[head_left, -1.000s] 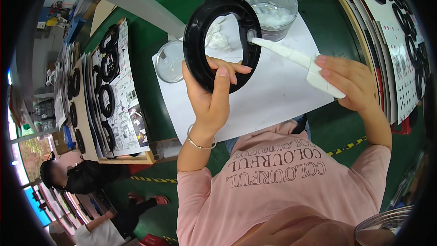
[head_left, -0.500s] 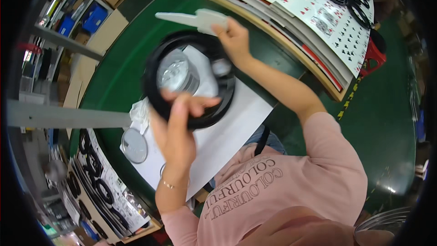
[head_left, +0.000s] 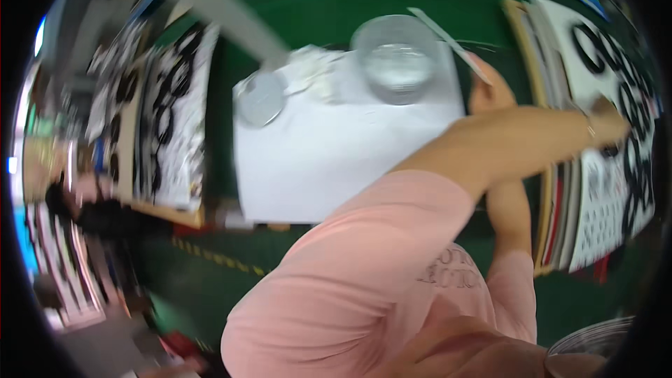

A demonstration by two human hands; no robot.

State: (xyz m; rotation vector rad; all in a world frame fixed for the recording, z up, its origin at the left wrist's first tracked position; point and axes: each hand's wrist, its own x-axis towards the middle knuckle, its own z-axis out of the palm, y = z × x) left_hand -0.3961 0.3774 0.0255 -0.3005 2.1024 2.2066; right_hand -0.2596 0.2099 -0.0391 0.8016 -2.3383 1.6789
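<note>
My left arm reaches across to the right, over my right forearm. My left hand (head_left: pixel 607 124) is at the stack of boards, over the black rings (head_left: pixel 586 49) spread on its top sheet. Its fingers are blurred and partly hidden, so I cannot make out whether a ring is in them. Closed around the end of a flat white tool with a narrow tip (head_left: pixel 448 38), my right hand (head_left: pixel 492 91) is just right of a round clear tub (head_left: pixel 397 35). The tub holds what looks like clear liquid and stands on a white sheet (head_left: pixel 315 161).
A round grey-white disc (head_left: pixel 260 99) and crumpled white tissue (head_left: pixel 315 70) lie at the sheet's left. The right-hand board stack (head_left: pixel 535 63) stands beside the sheet. Another stack with black rings (head_left: pixel 165 122) is at far left. A grey post (head_left: pixel 210 10) slants in front of the green table.
The view has turned. My left hand, earlier at a large black ring above the sheet, has swung right to the board stack. My right hand keeps the white tool, now seen edge-on.
</note>
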